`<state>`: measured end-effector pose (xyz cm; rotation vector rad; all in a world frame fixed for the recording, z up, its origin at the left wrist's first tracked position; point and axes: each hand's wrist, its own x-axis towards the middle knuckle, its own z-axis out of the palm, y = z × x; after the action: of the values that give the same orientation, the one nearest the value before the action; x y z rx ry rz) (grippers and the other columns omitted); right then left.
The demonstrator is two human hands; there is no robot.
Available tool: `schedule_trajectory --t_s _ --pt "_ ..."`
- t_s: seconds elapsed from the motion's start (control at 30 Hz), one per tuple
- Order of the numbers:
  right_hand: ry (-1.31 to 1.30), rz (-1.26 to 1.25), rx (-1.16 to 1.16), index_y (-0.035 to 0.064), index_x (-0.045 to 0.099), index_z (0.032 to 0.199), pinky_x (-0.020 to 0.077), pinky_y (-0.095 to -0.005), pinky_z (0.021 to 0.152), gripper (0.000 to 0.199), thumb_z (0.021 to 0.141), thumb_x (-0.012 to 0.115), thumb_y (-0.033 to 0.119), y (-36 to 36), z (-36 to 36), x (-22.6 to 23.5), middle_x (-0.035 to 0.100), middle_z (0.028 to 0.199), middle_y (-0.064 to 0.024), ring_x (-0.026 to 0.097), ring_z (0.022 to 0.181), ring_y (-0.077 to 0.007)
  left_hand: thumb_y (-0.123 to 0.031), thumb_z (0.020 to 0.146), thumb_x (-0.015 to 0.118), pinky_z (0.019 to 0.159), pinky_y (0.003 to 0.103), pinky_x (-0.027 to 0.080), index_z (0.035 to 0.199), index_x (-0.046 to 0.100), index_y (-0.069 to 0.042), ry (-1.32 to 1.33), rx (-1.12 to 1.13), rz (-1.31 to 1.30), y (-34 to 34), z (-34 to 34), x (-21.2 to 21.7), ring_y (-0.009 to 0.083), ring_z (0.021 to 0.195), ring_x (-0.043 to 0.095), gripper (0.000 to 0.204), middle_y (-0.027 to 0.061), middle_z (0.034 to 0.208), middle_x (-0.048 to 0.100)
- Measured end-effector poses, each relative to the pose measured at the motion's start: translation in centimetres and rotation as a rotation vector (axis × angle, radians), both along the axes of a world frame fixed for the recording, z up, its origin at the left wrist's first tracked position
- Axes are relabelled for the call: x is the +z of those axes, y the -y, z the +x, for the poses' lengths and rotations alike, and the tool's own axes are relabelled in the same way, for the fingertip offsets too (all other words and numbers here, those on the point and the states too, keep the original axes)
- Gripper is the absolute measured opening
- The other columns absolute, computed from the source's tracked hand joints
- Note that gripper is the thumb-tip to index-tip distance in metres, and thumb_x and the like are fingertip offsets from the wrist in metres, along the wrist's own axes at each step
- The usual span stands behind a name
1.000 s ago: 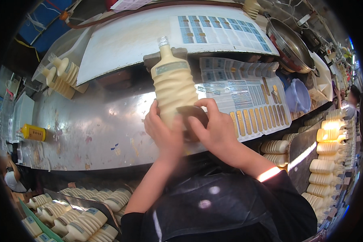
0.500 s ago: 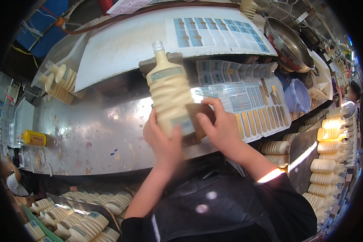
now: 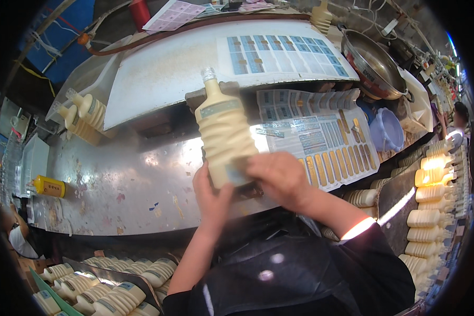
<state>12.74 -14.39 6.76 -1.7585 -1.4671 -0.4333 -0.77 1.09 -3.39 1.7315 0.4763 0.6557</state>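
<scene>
A cream bottle (image 3: 225,129) with a wavy body and a clear threaded neck lies on a dark rest, its neck pointing away from me. Thumb and fingers of my left hand (image 3: 211,197) grip its lower left side. My right hand (image 3: 282,179), blurred, is closed at the bottle's lower right, over the blue-grey label (image 3: 237,173) near the base. Its fingers pinch a brown flat piece (image 3: 241,163), mostly hidden and pressed to the label. Right of the bottle lies a sheet of blue and gold labels (image 3: 326,152).
A white board (image 3: 163,68) with another label sheet (image 3: 279,52) spans the back. Two bottles (image 3: 84,118) stand at the left, beyond a yellow container (image 3: 49,186). A metal pan (image 3: 376,63) and a lilac bucket (image 3: 387,129) are at the right. Racks of bottles (image 3: 110,300) flank me.
My right hand has moved left with the brown piece, from the bottle's right edge onto its lower label. The bottle and my left hand have shifted slightly down in the view.
</scene>
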Motion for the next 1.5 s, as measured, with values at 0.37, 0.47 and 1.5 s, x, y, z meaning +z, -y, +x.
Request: schedule_trajectory --t_s 0.37,0.47,1.5 --pt "0.116 -0.184 0.167 0.0051 0.063 0.096 0.0494 -0.042 0.067 0.017 0.08 0.063 0.011 -2.8 -4.4 2.5 0.064 0.084 -0.0088 0.067 0.079 -0.0274 -0.026 0.076 0.086 0.115 0.046 0.037 0.146 0.049 0.0 -0.079 -0.022 0.229 -0.9 -0.4 1.4 0.0368 0.136 0.047 0.083 0.0197 0.145 0.05" --pt "-0.019 -0.461 0.133 0.005 0.069 0.11 0.0517 -0.0389 0.07 0.033 0.077 0.069 0.008 -2.2 -3.6 4.0 0.067 0.088 -0.0089 0.068 0.079 -0.0278 -0.025 0.074 0.086 0.113 0.047 0.039 0.142 0.053 -0.002 -0.087 0.032 0.236 -1.0 -0.2 0.6 0.0382 0.133 0.049 0.079 0.021 0.142 0.053" --pt "-0.767 -0.368 -0.146 -0.0029 0.053 0.14 0.051 -0.0462 0.094 0.05 0.1 0.054 0.027 -0.2 -1.9 2.6 0.067 0.12 -0.0274 0.065 0.111 -0.0426 -0.013 0.073 0.092 0.104 0.039 0.046 0.134 0.056 -0.003 0.031 0.049 0.242 -1.1 0.8 2.6 0.0238 0.119 0.057 0.071 0.0093 0.13 0.059"
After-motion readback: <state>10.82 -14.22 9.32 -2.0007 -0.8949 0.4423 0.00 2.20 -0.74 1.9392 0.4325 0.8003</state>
